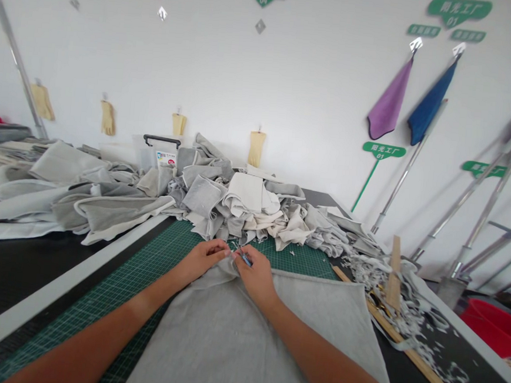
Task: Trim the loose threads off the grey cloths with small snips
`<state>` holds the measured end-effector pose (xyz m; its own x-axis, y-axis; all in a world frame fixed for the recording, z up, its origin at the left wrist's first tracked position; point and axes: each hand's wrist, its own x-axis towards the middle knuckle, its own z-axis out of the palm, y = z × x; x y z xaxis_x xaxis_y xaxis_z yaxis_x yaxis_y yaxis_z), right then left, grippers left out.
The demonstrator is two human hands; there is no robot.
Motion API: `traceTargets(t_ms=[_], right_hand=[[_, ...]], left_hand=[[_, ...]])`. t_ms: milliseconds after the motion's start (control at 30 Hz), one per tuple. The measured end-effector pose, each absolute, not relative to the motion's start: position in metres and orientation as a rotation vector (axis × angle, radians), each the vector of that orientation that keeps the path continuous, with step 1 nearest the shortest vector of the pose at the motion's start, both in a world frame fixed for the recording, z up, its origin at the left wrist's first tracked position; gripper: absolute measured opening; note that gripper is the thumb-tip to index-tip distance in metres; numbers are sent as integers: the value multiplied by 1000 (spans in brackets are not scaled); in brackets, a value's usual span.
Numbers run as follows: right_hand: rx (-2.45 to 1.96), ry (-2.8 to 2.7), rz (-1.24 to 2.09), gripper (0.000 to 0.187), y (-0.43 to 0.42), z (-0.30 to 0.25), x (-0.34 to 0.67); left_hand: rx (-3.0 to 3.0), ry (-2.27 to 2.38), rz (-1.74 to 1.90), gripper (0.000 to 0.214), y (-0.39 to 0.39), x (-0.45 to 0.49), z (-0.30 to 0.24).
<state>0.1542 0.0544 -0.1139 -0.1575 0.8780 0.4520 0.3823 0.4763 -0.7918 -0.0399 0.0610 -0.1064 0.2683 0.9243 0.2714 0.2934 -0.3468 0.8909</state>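
A large grey cloth (315,326) lies over the table's front, its far edge raised and bunched between my two hands. My left hand (203,261) is closed, pinching that hemmed edge between thumb and fingers. Close beside it, my right hand (255,277) is wrapped around a small blue tool that looks like thread snips (245,258). The tips of the snips point toward the pinched edge; fingers partly hide them. Beneath the cloth is a green cutting mat (138,271) with a grid.
Heaped grey cloths (246,196) sit behind my hands, with more stacked cloths (83,190) at left. On the right are cloth scraps (418,310), scissors (379,304), a wooden strip (423,364) and a red basin (496,328). Metal poles (412,162) lean on the wall.
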Motion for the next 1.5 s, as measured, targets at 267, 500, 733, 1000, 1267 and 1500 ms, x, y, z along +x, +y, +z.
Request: traceTargets(t_ms=[267,500,733,1000,1267,1500], right_hand=[[-1086,-1766,620,17,51,-111,153],[-1049,-1787,707,22,55,-113,153],[-1004,-1800,799,37,51,-112,153],[-1033,-1759,821,42,47,-113,152],[-1054,-1806,758,37,43,-110,153],[-1059,-1861,744,37,44,-111,154]], left_hand=[[1781,1147,1139,35,63,-40,-109],[1777,1146,1191,34,57,-38,-100],[1627,1103,1253,32,52,-36,-95],[1621,1105,1236,33,53,-34,-98],[1645,1089,1180,30,54,-32,-100],[1640,1088,1175,27,56,-32,-105]])
